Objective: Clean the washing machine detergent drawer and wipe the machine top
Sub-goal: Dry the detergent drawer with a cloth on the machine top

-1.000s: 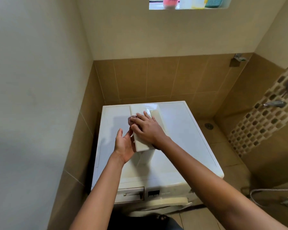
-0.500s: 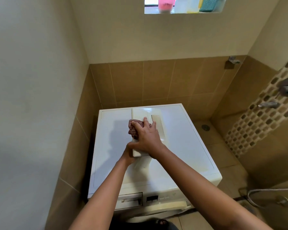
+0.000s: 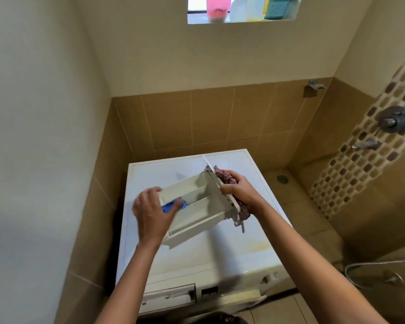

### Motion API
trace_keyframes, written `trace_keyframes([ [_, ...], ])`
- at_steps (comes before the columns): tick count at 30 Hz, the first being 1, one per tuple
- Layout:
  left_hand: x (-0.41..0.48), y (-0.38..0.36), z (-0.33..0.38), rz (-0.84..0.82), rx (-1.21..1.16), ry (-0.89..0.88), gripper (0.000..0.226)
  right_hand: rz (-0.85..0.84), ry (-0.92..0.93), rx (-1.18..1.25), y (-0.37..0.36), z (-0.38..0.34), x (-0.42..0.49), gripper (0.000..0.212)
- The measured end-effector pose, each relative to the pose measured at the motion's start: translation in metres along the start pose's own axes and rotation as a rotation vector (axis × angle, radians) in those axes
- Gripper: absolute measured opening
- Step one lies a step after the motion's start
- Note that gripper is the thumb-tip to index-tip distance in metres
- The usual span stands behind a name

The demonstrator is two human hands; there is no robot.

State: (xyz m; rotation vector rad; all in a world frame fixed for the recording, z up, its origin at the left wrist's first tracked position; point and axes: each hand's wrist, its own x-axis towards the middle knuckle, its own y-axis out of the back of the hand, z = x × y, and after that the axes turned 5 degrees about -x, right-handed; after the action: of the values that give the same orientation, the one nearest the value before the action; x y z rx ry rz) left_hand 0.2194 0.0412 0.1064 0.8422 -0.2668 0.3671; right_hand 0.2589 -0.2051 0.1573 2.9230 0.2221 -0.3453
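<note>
1. Your detergent drawer (image 3: 197, 208) is out of the machine, held slantwise over the machine top (image 3: 220, 253), compartments facing you; whether its low corner touches the top I cannot tell.
2. Your left hand (image 3: 150, 213) curls round the rear end, thumb by the blue insert (image 3: 172, 206). Your right hand (image 3: 240, 190) clamps the front panel (image 3: 214, 183), the reddish cloth (image 3: 243, 210) bunched under it.
3. Expect the drawer to be light, stiff, hollow plastic, probably slick where detergent film sits. The thin dividers look weakest, so hold it by the outer walls at both ends, not by the dividers.
4. The blue insert looks like a separate piece; it may drop out if you tip further.
5. The cloth is soft enough for corners, but a tail hangs below the panel and could snag.
6. The white top is smooth and glossy, with a yellowish stain (image 3: 260, 246) near its front right, seemingly not yet wiped.
7. The empty drawer slot (image 3: 168, 294) shows at the front left. The room is a tight tiled corner: wall (image 3: 33, 136) close on your left, shower fittings (image 3: 394, 120) on your right, bottles (image 3: 237, 8) on the window ledge (image 3: 197, 21) above
</note>
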Motion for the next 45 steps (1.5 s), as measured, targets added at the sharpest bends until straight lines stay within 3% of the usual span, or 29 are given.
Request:
trace_keyframes([
  [2,0.004,0.014,-0.012,0.073,-0.098,0.296,0.077,0.032,-0.007,0.108,0.006,0.009,0.003,0.054],
  [3,0.003,0.02,-0.017,0.027,-0.265,0.496,0.084,0.045,-0.015,0.165,0.008,0.013,0.004,0.056],
  [5,-0.003,0.027,-0.02,-0.13,-0.819,0.92,0.092,0.052,-0.052,0.312,0.01,0.023,0.008,0.06],
  [7,-0.022,0.021,-0.013,-0.228,-1.267,1.076,0.101,0.069,-0.099,0.448,0.008,0.034,0.015,0.063],
  [11,-0.041,-0.008,0.039,-0.205,-1.379,0.911,0.078,0.081,-0.099,0.525,-0.003,0.043,0.022,0.066],
  [12,-0.039,-0.016,0.052,-0.189,-1.381,0.891,0.083,0.07,-0.078,0.501,-0.005,0.041,0.022,0.065],
  [14,-0.031,-0.026,0.073,-0.103,-1.417,0.878,0.12,0.058,-0.059,0.474,-0.009,0.04,0.02,0.064],
  [15,-0.028,-0.031,0.079,-0.039,-1.404,0.897,0.124,0.045,-0.047,0.482,-0.011,0.04,0.018,0.063],
  [18,-0.021,-0.045,0.085,0.125,-1.415,0.934,0.097,0.033,-0.035,0.446,-0.015,0.038,0.012,0.058],
  [22,-0.009,-0.055,0.084,0.181,-1.516,0.905,0.099,0.068,-0.061,0.543,-0.028,0.037,0.003,0.035],
  [26,0.006,-0.056,0.09,0.3,-1.581,0.855,0.103,0.057,-0.106,0.727,-0.052,0.046,-0.019,0.042],
  [32,0.005,-0.048,0.085,0.23,-1.411,0.751,0.072,0.048,-0.215,0.746,-0.043,0.038,-0.008,0.052],
  [37,-0.007,-0.039,0.087,0.151,-1.301,0.673,0.058,0.181,-0.289,0.75,-0.004,0.002,0.03,0.063],
  [40,-0.013,-0.038,0.091,0.133,-1.272,0.639,0.066,0.214,-0.318,0.732,0.005,-0.006,0.042,0.06],
  [43,-0.013,-0.04,0.097,0.204,-1.278,0.625,0.085,0.123,-0.332,0.742,-0.011,-0.002,0.023,0.051],
  [45,-0.009,-0.04,0.098,0.28,-1.252,0.621,0.082,0.034,-0.373,0.719,-0.028,0.012,0.005,0.046],
])
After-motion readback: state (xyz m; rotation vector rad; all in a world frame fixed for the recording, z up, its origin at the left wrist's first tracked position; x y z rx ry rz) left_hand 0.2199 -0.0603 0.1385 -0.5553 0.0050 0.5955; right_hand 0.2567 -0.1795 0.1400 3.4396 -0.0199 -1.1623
